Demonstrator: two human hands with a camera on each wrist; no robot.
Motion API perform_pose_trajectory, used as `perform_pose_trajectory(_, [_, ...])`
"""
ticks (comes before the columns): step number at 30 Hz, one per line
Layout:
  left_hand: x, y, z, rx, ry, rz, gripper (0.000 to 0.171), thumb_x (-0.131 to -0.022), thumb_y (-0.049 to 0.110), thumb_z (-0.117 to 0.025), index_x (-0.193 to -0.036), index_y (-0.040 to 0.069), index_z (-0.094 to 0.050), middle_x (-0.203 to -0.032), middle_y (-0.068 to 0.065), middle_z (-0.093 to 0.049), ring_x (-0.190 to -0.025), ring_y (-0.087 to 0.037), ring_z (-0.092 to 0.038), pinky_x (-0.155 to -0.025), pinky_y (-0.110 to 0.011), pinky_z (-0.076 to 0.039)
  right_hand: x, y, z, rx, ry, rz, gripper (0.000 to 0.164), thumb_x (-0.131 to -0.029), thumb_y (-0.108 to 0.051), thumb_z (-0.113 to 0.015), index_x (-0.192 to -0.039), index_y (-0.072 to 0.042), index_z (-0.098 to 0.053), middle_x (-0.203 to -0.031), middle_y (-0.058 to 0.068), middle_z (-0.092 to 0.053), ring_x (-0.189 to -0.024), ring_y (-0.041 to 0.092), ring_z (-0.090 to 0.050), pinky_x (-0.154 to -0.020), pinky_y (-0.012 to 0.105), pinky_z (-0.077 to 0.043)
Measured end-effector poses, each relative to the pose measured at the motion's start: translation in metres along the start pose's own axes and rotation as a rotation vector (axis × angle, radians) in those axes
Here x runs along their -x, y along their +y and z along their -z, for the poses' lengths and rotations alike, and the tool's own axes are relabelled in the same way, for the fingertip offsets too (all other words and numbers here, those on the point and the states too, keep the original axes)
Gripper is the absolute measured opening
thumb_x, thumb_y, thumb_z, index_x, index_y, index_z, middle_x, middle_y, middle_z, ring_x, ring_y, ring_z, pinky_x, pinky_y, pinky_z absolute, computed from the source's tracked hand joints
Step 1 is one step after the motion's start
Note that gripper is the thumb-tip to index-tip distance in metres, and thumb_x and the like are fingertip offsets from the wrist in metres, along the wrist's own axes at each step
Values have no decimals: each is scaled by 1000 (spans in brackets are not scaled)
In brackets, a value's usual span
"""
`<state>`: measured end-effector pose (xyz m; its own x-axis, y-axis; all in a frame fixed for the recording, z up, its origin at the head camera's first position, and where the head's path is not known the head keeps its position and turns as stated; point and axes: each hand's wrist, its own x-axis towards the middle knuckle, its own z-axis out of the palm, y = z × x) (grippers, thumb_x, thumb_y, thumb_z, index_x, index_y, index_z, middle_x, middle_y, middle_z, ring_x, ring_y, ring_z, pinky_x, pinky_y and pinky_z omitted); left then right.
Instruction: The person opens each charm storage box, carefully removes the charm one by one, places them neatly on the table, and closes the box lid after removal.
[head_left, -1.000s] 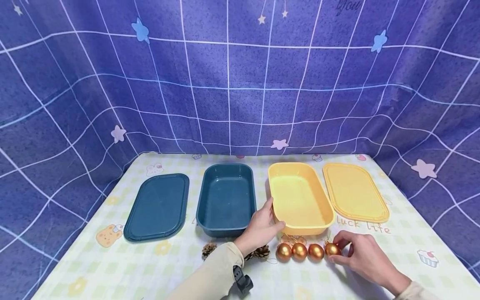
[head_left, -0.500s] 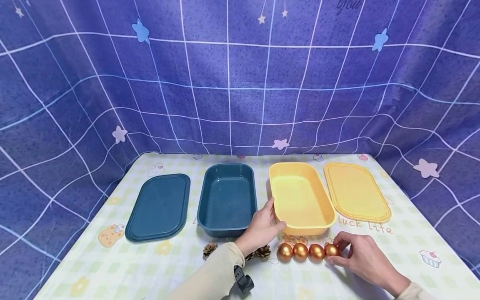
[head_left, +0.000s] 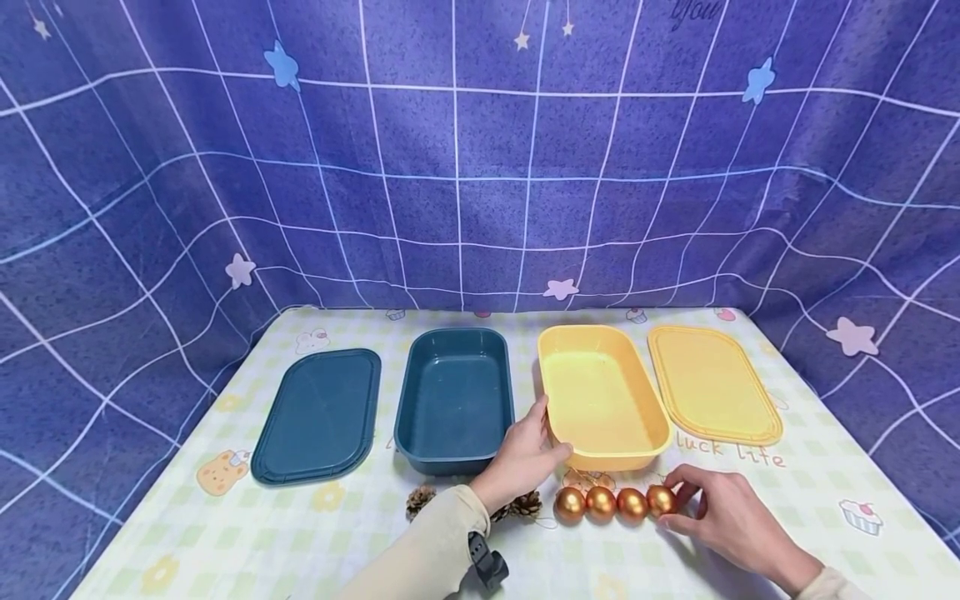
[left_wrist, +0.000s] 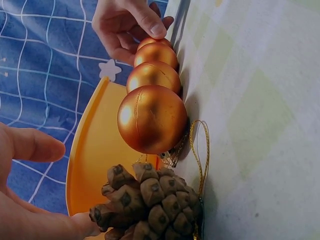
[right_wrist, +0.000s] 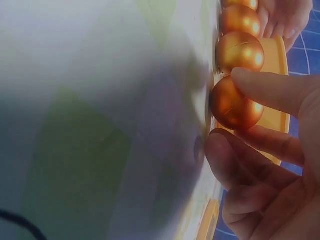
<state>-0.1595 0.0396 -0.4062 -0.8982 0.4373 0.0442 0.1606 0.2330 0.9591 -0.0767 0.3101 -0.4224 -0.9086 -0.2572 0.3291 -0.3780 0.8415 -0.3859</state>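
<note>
Four copper-gold Christmas balls would be a count, so I see several in a row, the leftmost Christmas ball [head_left: 570,505] beside pine cones [head_left: 525,504]. At the row's right end my right hand [head_left: 731,512] pinches the last Christmas ball [right_wrist: 237,104] between thumb and fingers, on the table. My left hand [head_left: 521,458] rests against the near left corner of a yellow box [head_left: 600,392], thumb at the front, fingers along the side. In the left wrist view, thumb and finger are spread, with a pine cone [left_wrist: 150,202] close by. My left forearm hides part of the pine cones.
A dark blue box [head_left: 453,400] stands left of the yellow one. Its blue lid [head_left: 318,417] lies farther left; a yellow lid [head_left: 712,383] lies at the right. A blue curtain [head_left: 480,167] hangs behind the checked tablecloth [head_left: 262,542].
The rightmost Christmas ball has shifted slightly left with my right hand's fingers, up against its neighbour. My left hand keeps its place at the yellow box.
</note>
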Motion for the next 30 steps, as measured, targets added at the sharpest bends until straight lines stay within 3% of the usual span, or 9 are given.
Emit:
perform_pose_trajectory(18, [2,3,2,-4,-5,-3,80,-93,4,-61,-160,0,-16,-162,-19,-33,-150,-30,-35,-124,-42,-33,2,-2,0,-25,-44,-54,40,-70,-25,-89,-103,-18,-69,-74,-16,-69,-55,-11,-45,-49,14,-38])
perform_pose_trajectory(30, [1,7,6,-146,27,-27,78,-93,9,-63,-159,2,-22,-159,-19,-40,-146,-32,-43,-123,-45,-37,-1,-3,2,-27,-60,-48,41,-70,-28,-90,-104,-17,-69,-75,-15,-70,-54,-11,-45,-48,14,-39])
